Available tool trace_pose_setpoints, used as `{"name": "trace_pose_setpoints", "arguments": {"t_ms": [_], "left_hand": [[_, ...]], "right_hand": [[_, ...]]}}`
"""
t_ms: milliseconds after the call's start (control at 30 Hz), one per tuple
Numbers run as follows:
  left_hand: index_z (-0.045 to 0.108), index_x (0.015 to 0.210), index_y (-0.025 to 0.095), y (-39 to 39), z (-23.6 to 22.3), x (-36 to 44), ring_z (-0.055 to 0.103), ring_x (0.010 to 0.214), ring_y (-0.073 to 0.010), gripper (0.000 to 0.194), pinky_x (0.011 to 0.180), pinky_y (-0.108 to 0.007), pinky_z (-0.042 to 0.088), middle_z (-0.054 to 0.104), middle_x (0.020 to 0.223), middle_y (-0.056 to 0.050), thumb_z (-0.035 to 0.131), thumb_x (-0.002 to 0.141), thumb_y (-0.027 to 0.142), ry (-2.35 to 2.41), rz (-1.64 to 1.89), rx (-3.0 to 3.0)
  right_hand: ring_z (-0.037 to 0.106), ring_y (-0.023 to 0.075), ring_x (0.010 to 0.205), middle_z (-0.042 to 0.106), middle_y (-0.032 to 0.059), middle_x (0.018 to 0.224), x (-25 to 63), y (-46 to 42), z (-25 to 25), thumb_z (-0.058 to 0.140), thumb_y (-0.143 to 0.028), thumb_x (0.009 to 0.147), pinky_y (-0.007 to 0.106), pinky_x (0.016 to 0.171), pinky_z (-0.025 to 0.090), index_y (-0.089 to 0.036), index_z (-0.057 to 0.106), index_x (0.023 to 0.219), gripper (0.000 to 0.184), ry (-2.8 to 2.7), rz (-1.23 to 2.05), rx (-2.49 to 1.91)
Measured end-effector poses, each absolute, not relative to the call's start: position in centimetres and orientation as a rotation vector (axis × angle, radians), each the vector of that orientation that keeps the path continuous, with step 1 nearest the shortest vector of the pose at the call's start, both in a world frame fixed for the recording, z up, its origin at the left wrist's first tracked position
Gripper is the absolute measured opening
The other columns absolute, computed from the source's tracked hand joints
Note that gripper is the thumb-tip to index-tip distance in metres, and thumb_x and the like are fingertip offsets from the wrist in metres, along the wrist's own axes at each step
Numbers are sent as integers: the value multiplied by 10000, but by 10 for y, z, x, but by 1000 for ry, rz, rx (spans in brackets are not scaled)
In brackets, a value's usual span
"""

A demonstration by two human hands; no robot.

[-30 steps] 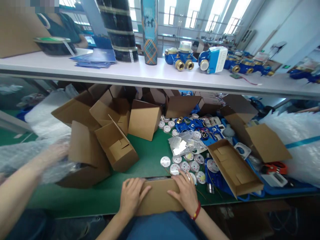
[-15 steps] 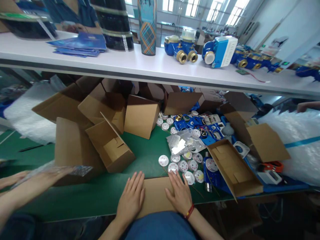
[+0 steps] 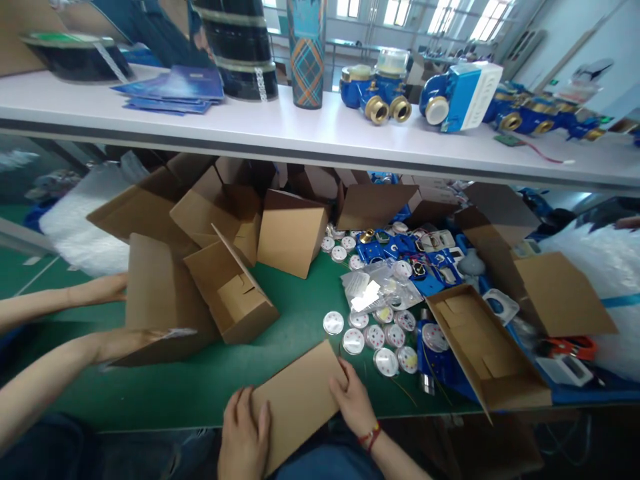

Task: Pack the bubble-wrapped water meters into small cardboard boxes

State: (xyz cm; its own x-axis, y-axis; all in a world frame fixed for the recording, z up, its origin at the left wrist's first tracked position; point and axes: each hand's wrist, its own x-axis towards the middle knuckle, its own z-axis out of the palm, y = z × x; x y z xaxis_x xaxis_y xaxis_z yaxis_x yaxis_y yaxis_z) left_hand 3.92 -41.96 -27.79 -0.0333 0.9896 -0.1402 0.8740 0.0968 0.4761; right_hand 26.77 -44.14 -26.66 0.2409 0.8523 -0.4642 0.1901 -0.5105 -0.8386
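At bottom centre, my left hand point(image 3: 243, 437) and right hand point(image 3: 353, 401) grip a closed cardboard box point(image 3: 295, 403) tilted over the bench point(image 3: 295, 313) edge; open boxes point(image 3: 227, 290) remain unfilled.

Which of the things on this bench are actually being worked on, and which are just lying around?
In hand: closed cardboard box, held between left hand and right hand.

Lying about: open boxes, white round dials, blue water meters on the shelf, booklets, a co-worker's arms.
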Motion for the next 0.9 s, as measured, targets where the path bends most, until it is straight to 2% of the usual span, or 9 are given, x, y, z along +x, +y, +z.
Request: {"name": "trace_pose_setpoints", "arguments": {"t_ms": [100, 200, 300, 400, 500, 567, 667, 767, 900], "left_hand": [[356, 1258, 90, -426, -279, 39, 312, 1210, -369, 557, 947, -534, 375, 378, 1195, -202, 292, 857, 471, 2166, 477, 1449], [345, 1265, 42, -415, -278, 62, 266, 1212, -383, 581, 968, -559, 329, 368, 1168, -216, 285, 863, 458, 2174, 550, 1327], [290, 1298, 7, -405, -280, 100, 302, 1206, -336, 578, 1006, -509, 318, 335, 1179, -223, 283, 876, 402, 2052, 601, 1332], [205, 1349, 61, -396, -277, 123, 389, 1196, -265, 551, 1007, -439, 356, 334, 1228, -202, 309, 882, 333, 1812, 603, 1442], [370, 1279, 166, -376, -254, 100, 403, 1213, -224, 419, 1010, -408, 364, 381, 1294, -139, 340, 885, 306, 1643, 566, 1729], [478, 1182, 167, -355, -229, 62, 340, 1261, -239, 357, 1043, -417, 309, 382, 1326, -123, 367, 879, 320, 1848, 644, 1907], [427, 1222, 60, -316, -195, 3, 337, 1246, -314, 494, 1005, -449, 313, 395, 1307, -203, 383, 860, 393, 2458, 658, 1874], [475, 1173, 11, -276, -183, -31, 520, 1045, -361, 618, 855, -468, 412, 562, 1085, -246, 321, 847, 512, 2564, 189, 1728], [659, 834, 72, -238, -188, -40, 628, 738, -348, 646, 643, -446, 466, 642, 734, -213, 250, 835, 573, 2514, 3, 1544]], "right_hand": [[527, 227, 1107, 554, 113, 1207, 251, -398, -270, 501, -322, 800, 383, 953, 432, -169, 439, 1217, 448, -1115, 1142, -1824], [442, 225, 1199, 494, 114, 1277, 251, -367, -286, 486, -286, 803, 396, 993, 391, -168, 303, 1336, 575, -1153, 981, -1784], [383, 222, 1251, 386, 145, 1363, 265, -355, -296, 415, -298, 845, 420, 1003, 374, -138, 79, 1404, 672, -1111, 907, -1796], [228, 256, 1329, 161, 175, 1461, 278, -356, -289, 381, -328, 862, 481, 1043, 299, -118, -53, 1404, 725, -1177, 754, -1918], [28, 305, 1359, 10, 149, 1486, 279, -364, -274, 397, -318, 854, 554, 1064, 189, -114, -5, 1411, 716, -1475, 425, -2059], [47, 308, 1359, 90, 113, 1487, 272, -370, -267, 381, -281, 857, 581, 1054, 165, -161, 109, 1412, 630, -1770, 311, -2051], [149, 293, 1348, 250, 98, 1449, 258, -378, -265, 350, -262, 865, 610, 1037, 149, -214, 222, 1389, 541, -2075, 284, -2005], [190, 301, 1336, 296, 121, 1425, 247, -380, -268, 347, -271, 862, 650, 1017, 117, -196, 250, 1377, 529, -2118, 205, -2037], [224, 305, 1325, 294, 106, 1428, 240, -380, -270, 339, -248, 858, 669, 1003, 146, -204, 286, 1358, 505, -2151, 188, -2001]]}}
